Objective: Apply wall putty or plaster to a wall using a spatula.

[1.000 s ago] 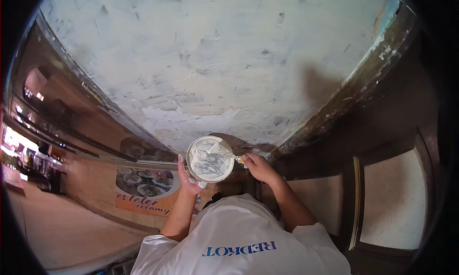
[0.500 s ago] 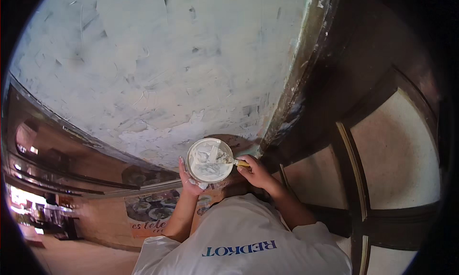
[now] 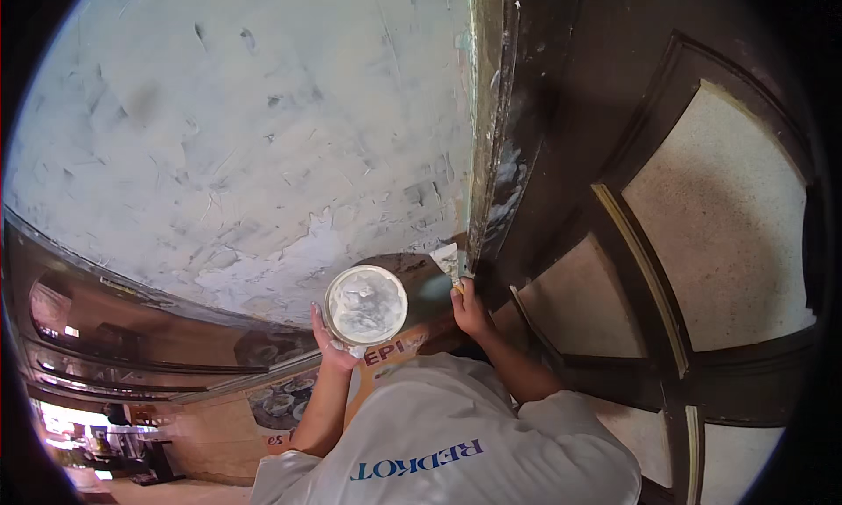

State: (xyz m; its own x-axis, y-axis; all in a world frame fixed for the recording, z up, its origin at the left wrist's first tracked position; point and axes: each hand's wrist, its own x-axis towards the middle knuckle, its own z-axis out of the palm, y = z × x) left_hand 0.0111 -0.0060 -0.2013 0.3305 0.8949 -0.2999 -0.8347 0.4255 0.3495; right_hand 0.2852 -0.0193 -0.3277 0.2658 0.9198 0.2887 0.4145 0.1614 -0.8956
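Observation:
My left hand [image 3: 338,350] cups a round white tub [image 3: 400,287] from its left and lower side, with white smears on the fingers. Thick white paste [image 3: 368,303] fills much of the tub. In my right hand [image 3: 469,308] is a putty knife [image 3: 447,257], gripped by its yellowish handle. Its blade carries white paste and points up and left, apart from the tub, close to the wall's lower right corner. The pale wall [image 3: 263,136] ahead is streaked with patchy strokes, whiter along its lower part.
A worn dark wooden frame [image 3: 488,154] edges the wall on the right. Beyond it stand dark panels with pale insets [image 3: 719,224]. At lower left are a printed banner [image 3: 281,400] and a tan floor [image 3: 197,439].
The putty knife has come out of the tub and moved right and up, toward the wall's edge. The view has turned somewhat; the left hand still holds the tub.

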